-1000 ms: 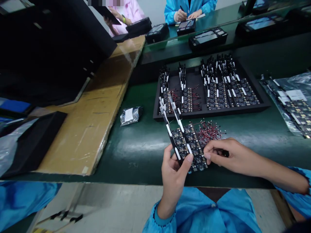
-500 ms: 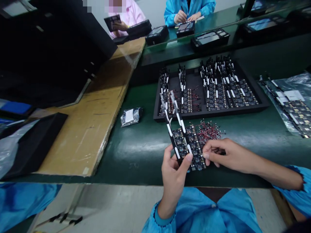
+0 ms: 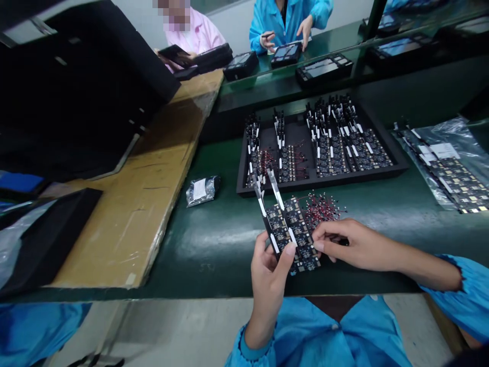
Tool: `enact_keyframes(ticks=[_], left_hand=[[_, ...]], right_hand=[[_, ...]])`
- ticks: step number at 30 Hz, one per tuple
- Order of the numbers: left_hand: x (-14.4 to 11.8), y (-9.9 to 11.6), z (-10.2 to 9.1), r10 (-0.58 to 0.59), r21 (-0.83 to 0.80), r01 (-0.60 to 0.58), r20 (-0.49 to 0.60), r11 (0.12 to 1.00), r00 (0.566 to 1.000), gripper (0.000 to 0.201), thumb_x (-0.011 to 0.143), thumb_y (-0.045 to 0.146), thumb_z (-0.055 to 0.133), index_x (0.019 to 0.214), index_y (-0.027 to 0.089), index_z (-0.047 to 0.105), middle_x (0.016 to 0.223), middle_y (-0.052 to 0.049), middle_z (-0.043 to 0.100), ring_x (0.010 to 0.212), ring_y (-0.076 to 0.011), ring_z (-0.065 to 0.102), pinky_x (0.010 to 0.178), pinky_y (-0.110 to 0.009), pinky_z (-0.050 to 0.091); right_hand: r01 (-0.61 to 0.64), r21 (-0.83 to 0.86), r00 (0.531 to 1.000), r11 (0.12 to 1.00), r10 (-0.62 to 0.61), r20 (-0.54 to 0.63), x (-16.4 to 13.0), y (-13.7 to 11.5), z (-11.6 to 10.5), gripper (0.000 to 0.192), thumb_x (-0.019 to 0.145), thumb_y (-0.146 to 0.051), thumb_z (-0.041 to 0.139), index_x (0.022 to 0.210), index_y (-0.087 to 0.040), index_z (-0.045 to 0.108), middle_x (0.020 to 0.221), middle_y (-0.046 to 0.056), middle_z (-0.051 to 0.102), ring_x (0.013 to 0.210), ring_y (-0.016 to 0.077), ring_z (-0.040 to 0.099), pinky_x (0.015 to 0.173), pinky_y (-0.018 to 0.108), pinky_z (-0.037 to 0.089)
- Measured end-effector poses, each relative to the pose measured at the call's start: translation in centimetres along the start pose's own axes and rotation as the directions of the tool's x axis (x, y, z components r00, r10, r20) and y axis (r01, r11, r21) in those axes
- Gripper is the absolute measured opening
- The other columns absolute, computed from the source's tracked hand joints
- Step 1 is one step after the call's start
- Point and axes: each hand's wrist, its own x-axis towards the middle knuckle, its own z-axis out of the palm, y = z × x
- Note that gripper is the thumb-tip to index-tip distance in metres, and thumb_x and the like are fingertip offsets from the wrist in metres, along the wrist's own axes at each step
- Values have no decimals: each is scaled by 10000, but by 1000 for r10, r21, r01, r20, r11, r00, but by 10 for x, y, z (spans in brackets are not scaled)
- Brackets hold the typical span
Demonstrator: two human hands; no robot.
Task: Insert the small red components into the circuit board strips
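My left hand (image 3: 269, 272) grips a panel of black circuit boards (image 3: 296, 232) by its lower left side, thumb on top. Dark flexible strips with white labels stick up from the panel past its far edge. At the panel's right edge, my right hand (image 3: 338, 244) is closed in a pinch. What its fingertips hold is too small to make out, and a dark piece shows beside the curled fingers. Just beyond the right hand, a pile of small parts on red and black wires (image 3: 324, 209) lies on the green table (image 3: 221, 239).
Behind the pile, a black foam tray (image 3: 321, 181) holds rows of similar panels. Further panels lie on a plastic bag (image 3: 451, 163) at right. A small silver packet (image 3: 202, 190) and a cardboard sheet (image 3: 114, 224) are at left. Two people sit across the table among black devices (image 3: 324, 69).
The view has shifted slightly. Both my hands keep nearly the same hold at the panel. Across the table, the blue-sleeved person's hands have moved apart, and the pink-sleeved person's device has tilted lower.
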Motion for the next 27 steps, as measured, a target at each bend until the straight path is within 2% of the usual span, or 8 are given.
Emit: enact_keyframes(ticks=[4,8,13,17,23,27], left_hand=[[0,3,1,-32,-34,33,42,999,999,497,788,215,796,1255,243,628,1058,-149,817,902,-397,776,730,-460,640],[0,2,1,-63,-32,64,53,997,997,541,745,187,835,1239,238,619,1007,-151,834,857,-412,789,696,-471,651],[0,0,0,-52,-39,55,61,998,997,516,747,157,837,1206,227,613,976,-149,846,826,-399,802,696,-462,656],[0,-1,0,-48,-30,50,62,998,997,503,748,161,837,1196,220,617,963,-148,849,813,-395,805,694,-457,659],[1,-1,-1,-45,-13,45,39,999,998,496,744,166,841,1186,216,621,962,-151,849,811,-398,803,682,-459,658],[1,-2,-1,-41,-26,41,5,999,999,508,722,196,855,1178,213,631,962,-150,844,813,-393,801,687,-448,653]], right_hand=[[-19,27,1000,999,19,-3,0,-6,-3,182,877,-520,596,949,-409,720,676,-23,703,612,217,662,595,369,529],[-27,65,999,998,28,-17,1,-10,-6,163,869,-510,614,885,-385,716,641,-26,697,588,210,655,578,363,515],[23,113,1000,993,-22,-9,2,-3,-5,138,846,-509,657,854,-379,702,604,-34,683,502,189,606,475,334,453],[23,127,1000,992,-23,-2,3,4,-3,142,811,-509,682,882,-393,724,634,-23,698,548,209,628,501,353,463],[-30,49,998,998,28,55,5,3,-3,248,826,-567,609,976,-416,737,701,-11,734,589,220,645,503,356,477],[-18,-41,997,999,21,71,2,-6,-15,261,867,-550,576,1050,-442,728,763,-17,759,660,237,686,565,379,516]])
